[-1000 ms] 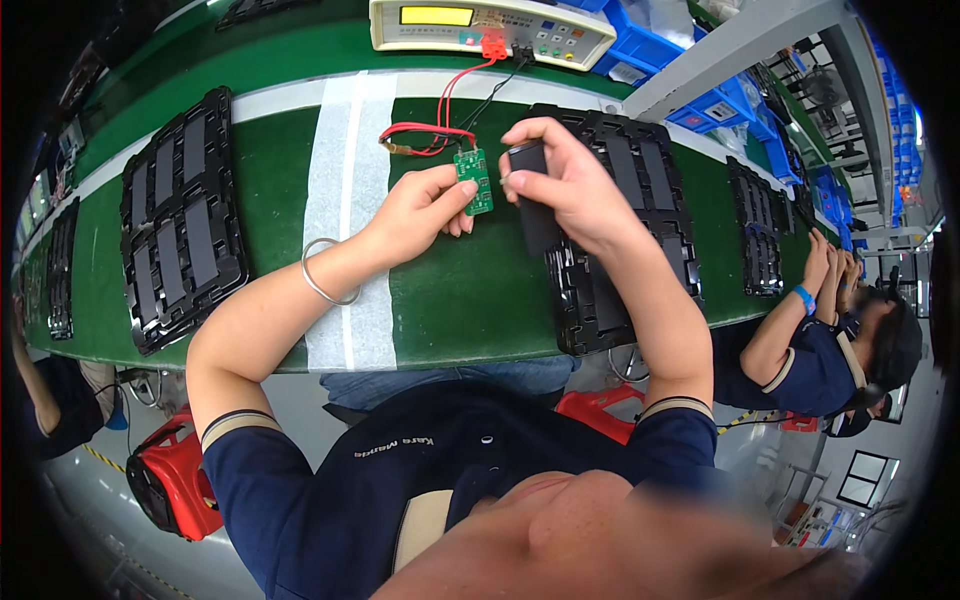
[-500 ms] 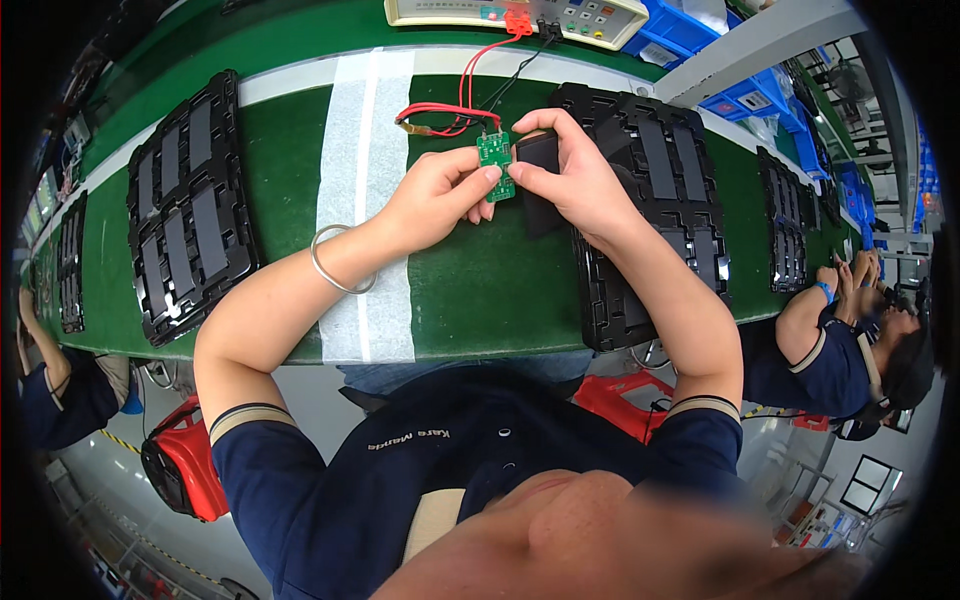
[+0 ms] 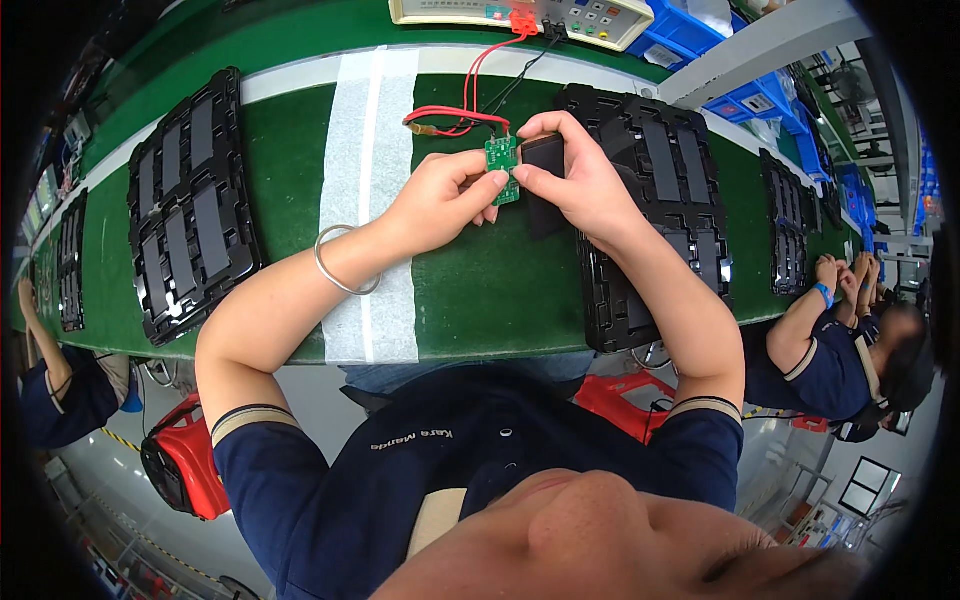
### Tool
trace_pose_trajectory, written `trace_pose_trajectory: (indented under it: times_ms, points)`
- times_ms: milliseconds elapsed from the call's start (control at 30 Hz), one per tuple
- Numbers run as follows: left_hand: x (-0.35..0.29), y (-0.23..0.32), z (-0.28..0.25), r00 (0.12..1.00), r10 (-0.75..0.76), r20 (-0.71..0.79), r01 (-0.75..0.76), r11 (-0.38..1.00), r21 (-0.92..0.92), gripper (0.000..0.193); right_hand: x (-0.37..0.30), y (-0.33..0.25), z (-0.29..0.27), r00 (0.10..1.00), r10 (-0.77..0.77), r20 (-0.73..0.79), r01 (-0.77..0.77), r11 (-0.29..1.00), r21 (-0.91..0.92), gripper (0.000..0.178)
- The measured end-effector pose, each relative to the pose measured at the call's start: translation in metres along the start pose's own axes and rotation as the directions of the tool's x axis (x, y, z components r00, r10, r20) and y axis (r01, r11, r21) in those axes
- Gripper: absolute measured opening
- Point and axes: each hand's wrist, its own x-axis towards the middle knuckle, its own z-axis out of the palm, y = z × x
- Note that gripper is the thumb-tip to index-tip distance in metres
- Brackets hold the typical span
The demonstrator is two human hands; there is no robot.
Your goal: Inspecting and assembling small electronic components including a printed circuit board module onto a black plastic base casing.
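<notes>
A small green circuit board (image 3: 501, 155) is held upright between my hands above the green bench. My left hand (image 3: 440, 203) grips its left side, thumb on the face and the other fingers behind. On its right edge rests the thumb of my right hand (image 3: 588, 185), whose index finger curls above. A flat black rectangular piece (image 3: 543, 152) shows within the curve of that thumb and finger and continues below the thumb; whether it is joined to the board cannot be seen. Red wires (image 3: 455, 110) and thin black wires (image 3: 518, 80) run to the board's top edge.
A pale bench instrument (image 3: 600, 22) with red and black plugs stands at the back. Black trays (image 3: 150, 235) of flat grey pieces lie left, and another stack (image 3: 690, 205) right. A white strip (image 3: 368, 130) crosses the bench. Blue bins (image 3: 665, 40) stand behind; another person (image 3: 835, 355) sits right.
The view has shifted slightly, so bench and hands appear a little to the right. My grip on the circuit board looks the same. The person at right has moved their hands.
</notes>
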Motion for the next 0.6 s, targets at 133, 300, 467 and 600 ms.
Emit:
trace_pose_trajectory:
  times_ms: [133,300,467,600]
  points:
    - [0.000,-0.001,-0.001,1.000,-0.002,0.012,0.002,1.000,0.017,0.020,0.000,-0.001,0.000,1.000,0.017,0.004,-0.017,1.000,-0.019,0.032]
    - [0.000,-0.004,-0.003,0.999,-0.009,0.032,0.009,1.000,-0.021,0.020,0.001,-0.002,0.000,1.000,0.020,0.017,-0.019,0.999,-0.037,0.032]
    - [0.001,-0.005,-0.004,0.998,-0.027,0.054,0.031,0.997,-0.069,0.023,0.005,0.010,-0.001,0.996,-0.093,-0.016,0.090,0.988,-0.129,0.031]
    - [-0.001,-0.006,-0.007,0.997,-0.020,0.074,0.026,0.995,-0.094,0.023,0.003,0.007,0.001,1.000,-0.018,0.001,0.018,1.000,-0.019,0.032]
